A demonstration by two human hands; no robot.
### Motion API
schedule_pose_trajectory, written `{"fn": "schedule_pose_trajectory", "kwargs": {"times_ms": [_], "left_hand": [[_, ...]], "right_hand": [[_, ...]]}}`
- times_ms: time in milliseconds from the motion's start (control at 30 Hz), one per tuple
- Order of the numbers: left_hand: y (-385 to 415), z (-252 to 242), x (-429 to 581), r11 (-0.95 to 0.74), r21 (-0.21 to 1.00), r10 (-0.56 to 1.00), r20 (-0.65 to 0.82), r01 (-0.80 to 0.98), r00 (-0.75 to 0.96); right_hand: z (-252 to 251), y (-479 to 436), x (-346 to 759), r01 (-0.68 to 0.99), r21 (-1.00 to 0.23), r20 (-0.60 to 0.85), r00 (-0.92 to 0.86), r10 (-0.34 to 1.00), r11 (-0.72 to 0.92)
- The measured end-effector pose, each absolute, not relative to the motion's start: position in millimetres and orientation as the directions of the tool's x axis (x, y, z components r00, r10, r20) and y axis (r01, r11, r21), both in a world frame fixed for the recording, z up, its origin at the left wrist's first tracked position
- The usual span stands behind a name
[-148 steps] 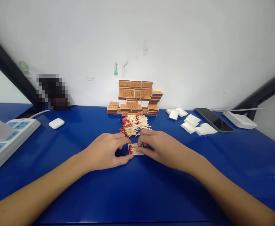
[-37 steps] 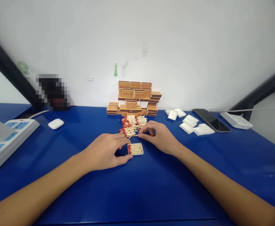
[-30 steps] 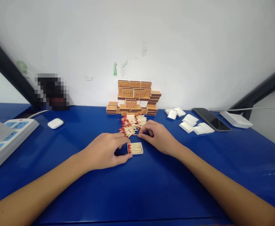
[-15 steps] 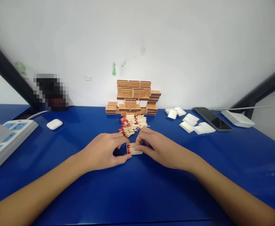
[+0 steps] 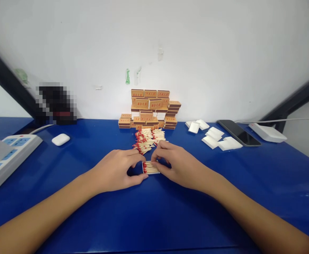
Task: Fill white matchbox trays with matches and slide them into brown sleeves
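A small white tray of red-tipped matches [image 5: 149, 168] lies on the blue table [image 5: 154, 211] between my hands. My left hand [image 5: 117, 171] grips the tray's left end between thumb and forefinger. My right hand [image 5: 177, 165] is curled over the tray's right end, its fingertips pinched together over the matches; what they pinch is hidden. Just behind the hands lies a loose pile of matches [image 5: 149, 139].
A stack of tan matchboxes [image 5: 150, 109] stands against the white wall. Several white empty trays [image 5: 212, 135], a dark phone [image 5: 238, 132] and a white adapter [image 5: 268, 133] lie at right. A white earbud case [image 5: 60, 139] and power strip [image 5: 3, 155] lie at left.
My right hand went from the loose match pile back down to the tray and now covers its right end. My left hand has stayed on the tray.
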State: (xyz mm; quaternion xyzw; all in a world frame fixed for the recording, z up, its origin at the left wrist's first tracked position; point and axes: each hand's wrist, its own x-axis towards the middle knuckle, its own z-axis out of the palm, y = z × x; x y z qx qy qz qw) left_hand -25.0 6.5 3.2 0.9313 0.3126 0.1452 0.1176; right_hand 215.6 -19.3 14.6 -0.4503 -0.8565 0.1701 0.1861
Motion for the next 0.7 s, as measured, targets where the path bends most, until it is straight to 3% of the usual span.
{"fn": "schedule_pose_trajectory", "kwargs": {"times_ms": [267, 533, 700], "left_hand": [[3.8, 5.1, -25.3, -0.771, 0.343, 0.614, 0.173, 0.537, 0.771], [-3.7, 7.3, -22.0, -0.788, 0.346, 0.586, 0.170, 0.509, 0.792], [-0.5, 8.2, -22.8, -0.783, 0.341, 0.595, 0.163, 0.521, 0.787]], "right_hand": [[5.1, -9.0, 221.2, 0.648, -0.490, 0.289, -0.510, 0.810, 0.583], [-13.3, 15.8, 215.5, 0.744, -0.189, 0.350, -0.558, 0.752, 0.640], [-12.0, 18.0, 209.3, 0.779, -0.134, 0.309, -0.555, 0.773, 0.613]]}}
